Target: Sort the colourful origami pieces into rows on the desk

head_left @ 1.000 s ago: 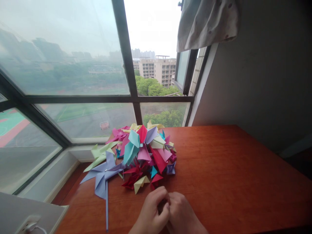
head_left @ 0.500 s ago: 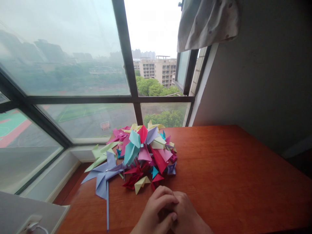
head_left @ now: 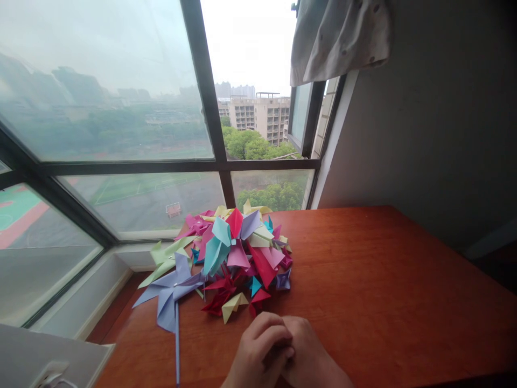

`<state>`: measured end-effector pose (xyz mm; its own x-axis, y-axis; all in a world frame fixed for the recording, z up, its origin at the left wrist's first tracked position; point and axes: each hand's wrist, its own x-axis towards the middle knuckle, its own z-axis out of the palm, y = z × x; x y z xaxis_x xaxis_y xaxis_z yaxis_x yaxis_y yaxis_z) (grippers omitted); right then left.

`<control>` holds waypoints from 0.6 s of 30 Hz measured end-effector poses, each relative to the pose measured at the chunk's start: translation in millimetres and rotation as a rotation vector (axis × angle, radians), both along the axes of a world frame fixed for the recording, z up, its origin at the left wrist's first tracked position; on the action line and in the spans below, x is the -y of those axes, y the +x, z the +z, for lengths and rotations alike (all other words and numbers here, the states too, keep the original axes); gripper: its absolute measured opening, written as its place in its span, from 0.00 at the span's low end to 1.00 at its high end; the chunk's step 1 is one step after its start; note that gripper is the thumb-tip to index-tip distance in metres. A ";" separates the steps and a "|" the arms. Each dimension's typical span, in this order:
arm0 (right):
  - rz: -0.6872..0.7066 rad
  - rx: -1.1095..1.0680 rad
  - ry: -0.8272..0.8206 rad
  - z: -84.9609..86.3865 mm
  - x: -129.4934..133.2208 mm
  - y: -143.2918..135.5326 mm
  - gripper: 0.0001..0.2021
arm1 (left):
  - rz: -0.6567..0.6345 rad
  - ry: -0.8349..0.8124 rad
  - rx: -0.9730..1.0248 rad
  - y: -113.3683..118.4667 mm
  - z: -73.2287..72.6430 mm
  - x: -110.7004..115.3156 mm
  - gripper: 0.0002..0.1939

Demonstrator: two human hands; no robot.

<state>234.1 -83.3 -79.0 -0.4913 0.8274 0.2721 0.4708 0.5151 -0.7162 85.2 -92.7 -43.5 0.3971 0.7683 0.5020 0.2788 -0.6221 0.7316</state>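
Pinwheels [head_left: 238,255], lower ones partly hidden

Passage is available across the right half of the reddish-brown wooden table [head_left: 383,291]. A multicoloured heap of folded-paper shapes [head_left: 238,256] and a pale-purple paper pinwheel [head_left: 172,291] obstruct the left.

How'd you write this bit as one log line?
left hand: clasped with right hand | nearest: red folded paper | beyond: colorful pinwheel pile | pile's left: lavender pinwheel | surface: brown table
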 end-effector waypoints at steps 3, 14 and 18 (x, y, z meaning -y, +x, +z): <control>-0.034 0.094 0.025 -6.7 -0.8 1.6 0.03 | 0.040 0.152 -0.096 -0.1 -3.3 1.6 0.07; -0.102 0.097 0.101 -34.2 6.4 2.8 0.09 | -0.045 0.169 -0.191 1.0 1.9 1.4 0.15; -0.257 0.028 0.206 -48.5 19.5 5.1 0.20 | -0.072 0.181 -0.216 1.4 -4.2 0.1 0.14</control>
<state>239.3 -102.8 -127.5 -0.2837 0.8541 0.4360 0.6224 0.5099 -0.5939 86.6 -92.7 -47.7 0.5598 0.6401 0.5262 0.3666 -0.7609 0.5354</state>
